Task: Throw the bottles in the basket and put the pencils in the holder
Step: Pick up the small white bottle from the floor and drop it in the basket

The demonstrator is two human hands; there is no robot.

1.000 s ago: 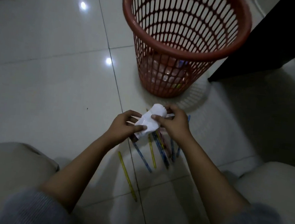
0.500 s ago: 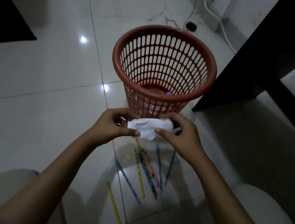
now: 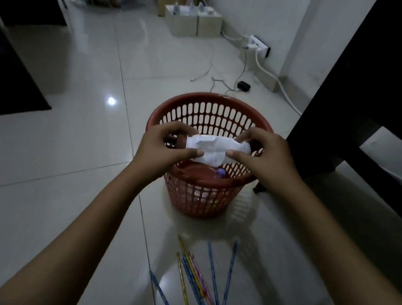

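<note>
While the left hand (image 3: pixel 161 148) pinches one end and the right hand (image 3: pixel 264 154) the other, a white-wrapped bottle (image 3: pixel 216 149) lies level between them, directly above the red basket (image 3: pixel 199 200). Nearer than both hands, pencils (image 3: pixel 202 283) lie scattered on the floor (image 3: pixel 56 161).

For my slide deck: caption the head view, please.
Both hands hold a crumpled white-wrapped bottle over the red plastic lattice basket; coloured pencils lie on floor.
</note>
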